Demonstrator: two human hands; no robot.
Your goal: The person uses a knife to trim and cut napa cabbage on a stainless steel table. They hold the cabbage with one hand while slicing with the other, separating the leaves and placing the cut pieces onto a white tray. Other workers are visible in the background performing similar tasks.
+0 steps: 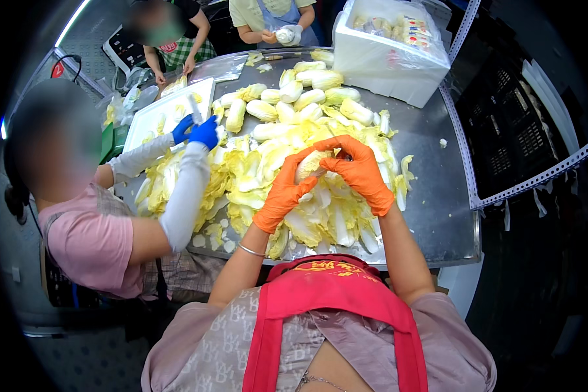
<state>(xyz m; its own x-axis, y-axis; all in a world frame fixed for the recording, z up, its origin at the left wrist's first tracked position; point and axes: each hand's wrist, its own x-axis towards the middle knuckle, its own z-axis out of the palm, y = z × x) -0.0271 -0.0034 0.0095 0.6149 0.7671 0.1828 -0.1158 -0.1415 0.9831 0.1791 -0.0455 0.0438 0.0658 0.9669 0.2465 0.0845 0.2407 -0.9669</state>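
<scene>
Over a heap of loose yellow-white napa cabbage leaves (343, 220), both my hands are in orange gloves. My left hand (286, 188) is closed around a small napa cabbage head (312, 165). From the other side, my right hand (357, 166) touches the same head with its fingertips; a small dark thing shows between its thumb and fingers, too hidden to name. Beyond my hands lies a pile of trimmed cabbage heads (294, 91), several of them whole and pale, on the metal table (428, 196).
A co-worker in blue gloves (203, 133) works close on my left, by a white foam tray (206, 90). Two more people stand across the table. A white foam box (387, 63) with packed goods sits at the back right; a perforated metal frame (458, 132) edges the right side.
</scene>
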